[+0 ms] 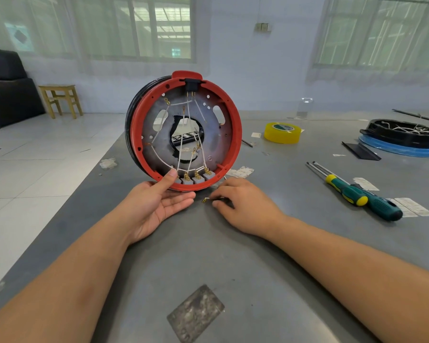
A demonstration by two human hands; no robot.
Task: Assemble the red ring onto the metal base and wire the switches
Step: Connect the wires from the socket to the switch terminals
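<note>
Both hands work at the lower edge of the assembly, which stands on its rim on the grey tabletop (233, 268). The left hand (156, 206) lies palm up with fingers spread beneath the red ring (235, 134), its thumb pressed against the ring's lower inner edge just beside the row of grey switches (193, 179). The right hand (243, 206) rests knuckles up on the tabletop, fingertips pinching a white wire with a brass terminal (204, 200) that lies just below the ring. The red ring sits around the metal base (213, 144), whose face carries white wires (181, 147) running down to the switches. A black plug socket (190, 85) sits at the top of the ring. To the right lie two screwdrivers (357, 194), a yellow tape roll (282, 133), and a black tray on a blue ring (404, 141).
</note>
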